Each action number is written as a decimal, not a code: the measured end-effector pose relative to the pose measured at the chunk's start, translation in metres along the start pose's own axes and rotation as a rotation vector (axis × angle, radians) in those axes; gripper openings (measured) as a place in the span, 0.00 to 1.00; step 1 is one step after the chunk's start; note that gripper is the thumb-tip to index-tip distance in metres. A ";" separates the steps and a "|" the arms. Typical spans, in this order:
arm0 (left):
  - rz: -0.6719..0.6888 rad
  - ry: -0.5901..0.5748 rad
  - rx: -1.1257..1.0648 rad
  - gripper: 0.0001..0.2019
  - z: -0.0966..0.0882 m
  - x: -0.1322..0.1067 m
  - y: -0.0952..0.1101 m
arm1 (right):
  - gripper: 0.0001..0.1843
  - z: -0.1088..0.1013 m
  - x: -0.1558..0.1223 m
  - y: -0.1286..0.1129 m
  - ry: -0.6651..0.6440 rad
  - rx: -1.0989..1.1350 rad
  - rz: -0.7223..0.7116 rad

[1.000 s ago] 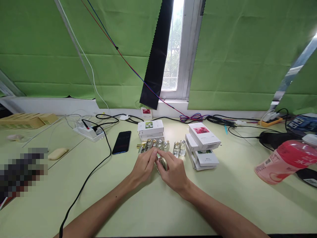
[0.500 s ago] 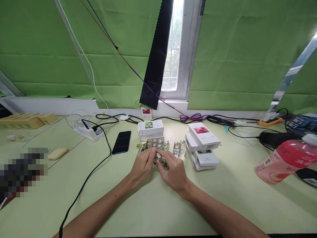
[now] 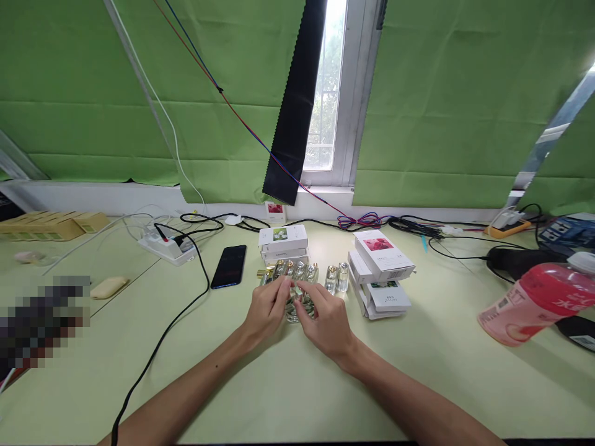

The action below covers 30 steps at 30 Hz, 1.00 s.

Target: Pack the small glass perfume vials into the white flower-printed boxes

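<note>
Small clear glass perfume bottles (image 3: 292, 311) stand close together under and between my hands, and my fingers cover part of them. My left hand (image 3: 268, 305) has its fingers pressed together, fingertips against the left side of the bottles. My right hand (image 3: 328, 316) curves round their right side, thumb and forefinger about a bottle with a silvery cap (image 3: 299, 291). Just behind stands a row of similar bottles (image 3: 300, 269) with gold and silver tops. Two more bottles (image 3: 337, 277) stand a little apart, right of the row.
White boxes are stacked behind the bottles (image 3: 283, 238) and to the right (image 3: 383, 260). A dark phone (image 3: 229, 266) lies left. A black cable (image 3: 181, 313) runs from the power strip (image 3: 167, 246) to the front left. A pink drink bottle (image 3: 530, 303) lies tilted at right.
My fingertips, which met over the bottles, are now slightly apart, and the capped bottle between them shows more. The other things have stayed in place.
</note>
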<state>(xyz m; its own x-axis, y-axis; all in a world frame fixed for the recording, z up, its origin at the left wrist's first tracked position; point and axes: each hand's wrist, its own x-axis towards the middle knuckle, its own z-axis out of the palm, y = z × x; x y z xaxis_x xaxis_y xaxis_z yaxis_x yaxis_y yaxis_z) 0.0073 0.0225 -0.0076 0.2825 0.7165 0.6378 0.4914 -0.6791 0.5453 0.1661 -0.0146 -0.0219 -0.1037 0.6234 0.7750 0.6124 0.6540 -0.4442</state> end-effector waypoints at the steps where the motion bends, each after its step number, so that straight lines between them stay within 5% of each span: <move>1: 0.004 0.006 -0.002 0.19 0.000 0.000 0.000 | 0.17 0.000 0.000 0.000 0.004 -0.002 -0.002; 30: 0.202 -0.042 -0.116 0.14 0.004 -0.013 0.001 | 0.14 0.000 0.000 0.003 0.047 -0.035 0.005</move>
<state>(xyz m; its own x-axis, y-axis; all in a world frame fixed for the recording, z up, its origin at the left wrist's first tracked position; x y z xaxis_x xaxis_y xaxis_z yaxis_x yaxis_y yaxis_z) 0.0074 0.0135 -0.0177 0.4010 0.5686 0.7183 0.3240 -0.8214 0.4693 0.1677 -0.0129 -0.0235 -0.0639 0.6051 0.7936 0.6398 0.6351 -0.4328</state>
